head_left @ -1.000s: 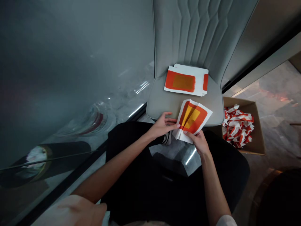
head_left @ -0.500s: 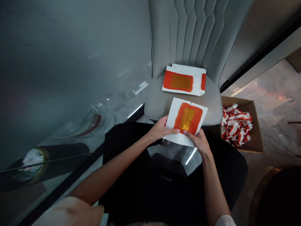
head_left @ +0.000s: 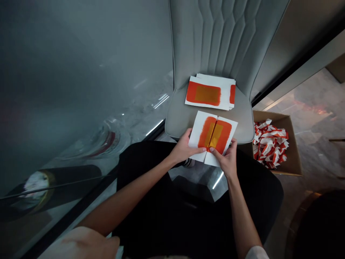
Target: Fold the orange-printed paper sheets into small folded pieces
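Both my hands hold a white sheet of paper [head_left: 212, 135] printed with an orange block and a yellow centre, at the front edge of a grey chair seat [head_left: 180, 118]. My left hand [head_left: 185, 148] grips its left half, thumb on top near the middle. My right hand [head_left: 228, 160] pinches the right half from below, thumb beside the centre fold. The two halves meet at a crease down the middle. Farther back on the seat lies a stack of flat sheets [head_left: 210, 94] with the same print.
An open cardboard box [head_left: 292, 144] full of folded red-and-white paper pieces [head_left: 269, 144] stands on the floor to the right of the chair. A glass wall runs along the left. My dark-clothed lap fills the foreground.
The sheet was fanned and tilted a second ago. Now its two sides are folded inward and meet at the centre, and my hands have closed in on its lower edge.
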Demonstrator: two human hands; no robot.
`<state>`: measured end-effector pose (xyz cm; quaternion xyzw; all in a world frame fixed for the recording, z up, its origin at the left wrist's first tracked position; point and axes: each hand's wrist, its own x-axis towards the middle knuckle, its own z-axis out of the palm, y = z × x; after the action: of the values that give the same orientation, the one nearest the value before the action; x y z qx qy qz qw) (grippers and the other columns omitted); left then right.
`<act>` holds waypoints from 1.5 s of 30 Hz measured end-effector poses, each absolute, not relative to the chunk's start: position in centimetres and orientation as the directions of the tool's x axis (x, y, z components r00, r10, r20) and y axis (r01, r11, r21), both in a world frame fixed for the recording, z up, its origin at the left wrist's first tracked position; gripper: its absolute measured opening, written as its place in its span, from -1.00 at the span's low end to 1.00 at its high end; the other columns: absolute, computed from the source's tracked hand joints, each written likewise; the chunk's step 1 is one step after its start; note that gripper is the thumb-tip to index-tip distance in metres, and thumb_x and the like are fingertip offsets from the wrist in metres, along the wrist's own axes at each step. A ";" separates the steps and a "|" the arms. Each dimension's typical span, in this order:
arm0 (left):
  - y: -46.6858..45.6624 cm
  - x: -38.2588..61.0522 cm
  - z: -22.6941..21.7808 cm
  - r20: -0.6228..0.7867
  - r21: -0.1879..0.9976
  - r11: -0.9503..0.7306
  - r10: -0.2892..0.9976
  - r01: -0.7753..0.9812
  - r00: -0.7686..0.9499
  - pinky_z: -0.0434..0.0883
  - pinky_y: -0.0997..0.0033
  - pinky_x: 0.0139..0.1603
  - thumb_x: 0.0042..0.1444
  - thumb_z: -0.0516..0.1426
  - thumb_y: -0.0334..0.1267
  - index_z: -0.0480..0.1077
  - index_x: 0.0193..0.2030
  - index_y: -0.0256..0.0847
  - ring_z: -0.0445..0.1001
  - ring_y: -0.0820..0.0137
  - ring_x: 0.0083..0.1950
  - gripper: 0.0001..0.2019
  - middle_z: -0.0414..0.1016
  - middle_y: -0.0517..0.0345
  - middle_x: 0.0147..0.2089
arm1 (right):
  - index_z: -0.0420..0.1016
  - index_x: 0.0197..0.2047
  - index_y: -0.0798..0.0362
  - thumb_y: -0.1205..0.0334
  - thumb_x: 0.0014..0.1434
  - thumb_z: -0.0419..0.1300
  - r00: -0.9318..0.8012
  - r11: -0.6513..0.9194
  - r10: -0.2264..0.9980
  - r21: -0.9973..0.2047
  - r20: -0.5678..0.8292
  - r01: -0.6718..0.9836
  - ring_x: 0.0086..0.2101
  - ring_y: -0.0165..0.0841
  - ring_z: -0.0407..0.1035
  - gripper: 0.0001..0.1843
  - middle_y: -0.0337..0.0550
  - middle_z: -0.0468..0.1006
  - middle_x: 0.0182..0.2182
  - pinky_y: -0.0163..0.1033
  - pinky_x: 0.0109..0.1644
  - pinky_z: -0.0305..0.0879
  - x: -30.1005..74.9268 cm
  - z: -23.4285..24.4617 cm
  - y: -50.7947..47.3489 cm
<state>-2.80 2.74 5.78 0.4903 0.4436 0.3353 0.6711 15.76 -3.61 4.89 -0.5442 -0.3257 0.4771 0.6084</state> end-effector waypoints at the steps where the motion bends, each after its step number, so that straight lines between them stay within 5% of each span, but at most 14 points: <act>1: 2.7 -2.8 5.9 -0.261 0.957 0.290 0.893 -0.023 0.366 0.61 -0.01 0.08 -0.11 0.50 -0.18 0.16 0.28 -0.14 0.62 0.05 0.12 -0.14 0.56 -0.13 0.16 | 0.18 0.10 -0.12 0.14 -0.02 0.56 0.358 -0.023 0.928 -0.975 -0.103 -0.223 -0.15 -0.27 0.57 -0.23 -0.15 0.55 -0.02 -0.13 -0.02 0.58 15.6 4.9 -3.6; 6: 2.4 -2.7 6.0 -0.256 0.955 0.293 0.897 -0.049 0.360 0.63 -0.08 0.06 -0.06 0.48 -0.17 -0.06 0.39 -0.04 0.66 0.05 0.04 0.02 0.59 -0.06 0.11 | 0.04 -0.06 -0.15 0.12 -0.01 0.55 0.431 0.019 0.901 -0.993 -0.034 -0.119 -0.33 -0.42 0.47 -0.25 -0.30 0.37 -0.16 -0.28 -0.20 0.53 15.2 4.8 -4.1; 15: 2.2 -2.7 5.9 -0.223 0.951 0.284 0.903 -0.123 0.366 0.66 -0.03 0.04 -0.07 0.50 -0.20 -0.07 0.31 -0.01 0.69 0.11 -0.03 -0.02 0.60 0.01 0.06 | 0.05 -0.13 -0.14 0.03 0.01 0.57 0.525 0.075 0.843 -0.993 0.114 0.096 -0.40 -0.49 0.39 -0.27 -0.37 0.27 -0.25 -0.36 -0.28 0.50 14.8 3.6 -5.1; 22: 1.8 -2.8 5.0 -0.049 0.982 0.101 0.952 -0.158 0.302 0.67 0.20 -0.20 -0.03 0.49 -0.21 -0.06 -0.01 -0.01 0.67 0.26 -0.22 -0.23 0.55 0.13 -0.09 | 0.05 0.17 -0.16 -0.02 0.06 0.54 0.501 0.241 0.795 -0.936 0.343 0.257 -0.35 -0.44 0.59 -0.16 -0.13 0.35 0.09 -0.29 -0.32 0.63 14.6 4.0 -5.3; 26: 1.9 -2.8 4.5 0.042 0.994 -0.016 0.967 -0.104 0.250 0.63 0.30 -0.19 0.01 0.47 -0.19 -0.06 -0.05 -0.01 0.63 0.33 -0.15 -0.27 0.46 0.13 -0.04 | 0.17 0.32 -0.12 0.05 0.13 0.50 0.414 0.208 0.857 -0.941 0.306 0.266 -0.26 -0.31 0.64 -0.18 -0.06 0.56 0.02 -0.23 -0.25 0.66 15.2 4.1 -5.8; 29: 1.9 -3.0 4.3 0.130 0.991 -0.120 0.966 -0.056 0.225 0.61 0.30 -0.12 0.02 0.46 -0.18 -0.05 0.00 -0.02 0.61 0.34 -0.09 -0.27 0.44 0.09 0.02 | 0.54 0.10 -0.07 0.14 0.18 0.47 0.332 0.169 0.907 -0.945 0.261 0.282 -0.24 -0.28 0.64 -0.56 -0.11 0.68 -0.10 -0.22 -0.20 0.62 15.8 4.5 -5.8; 32: 2.0 -3.5 4.9 0.224 0.964 -0.251 0.943 0.086 0.244 0.56 0.36 -0.10 0.05 0.45 -0.18 0.13 0.04 -0.08 0.58 0.35 -0.06 -0.39 0.46 0.10 0.00 | 0.70 -0.11 -0.06 0.17 0.21 0.44 0.268 0.137 0.942 -0.960 0.202 0.244 -0.22 -0.25 0.64 -0.83 -0.14 0.73 -0.20 -0.18 -0.09 0.59 16.2 5.2 -5.5; 37: 2.2 -4.0 6.8 0.194 0.915 -0.335 0.853 0.223 0.485 0.50 0.41 -0.03 0.22 0.35 -0.19 0.56 -0.21 -0.18 0.59 0.39 -0.17 -0.87 0.62 0.16 -0.25 | 0.73 -0.09 -0.06 0.13 0.15 0.48 0.226 0.035 0.972 -0.994 0.058 0.105 -0.17 -0.21 0.65 -0.75 -0.12 0.75 -0.15 -0.13 -0.03 0.57 16.1 6.0 -5.1; 45: 2.5 -4.0 7.1 0.046 0.954 -0.178 0.882 0.241 0.469 0.54 0.35 0.04 0.15 0.38 -0.12 0.64 -0.12 -0.20 0.65 0.33 -0.14 -0.76 0.70 0.09 -0.15 | 0.75 -0.13 -0.09 0.17 0.14 0.49 0.182 0.004 0.983 -0.999 0.014 0.051 -0.17 -0.23 0.65 -0.79 -0.17 0.75 -0.18 -0.13 0.02 0.56 16.1 5.7 -4.9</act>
<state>-4.00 2.55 7.13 0.6971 0.4026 0.3212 0.4988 16.10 -4.92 5.67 -0.5540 -0.4669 0.4370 0.5331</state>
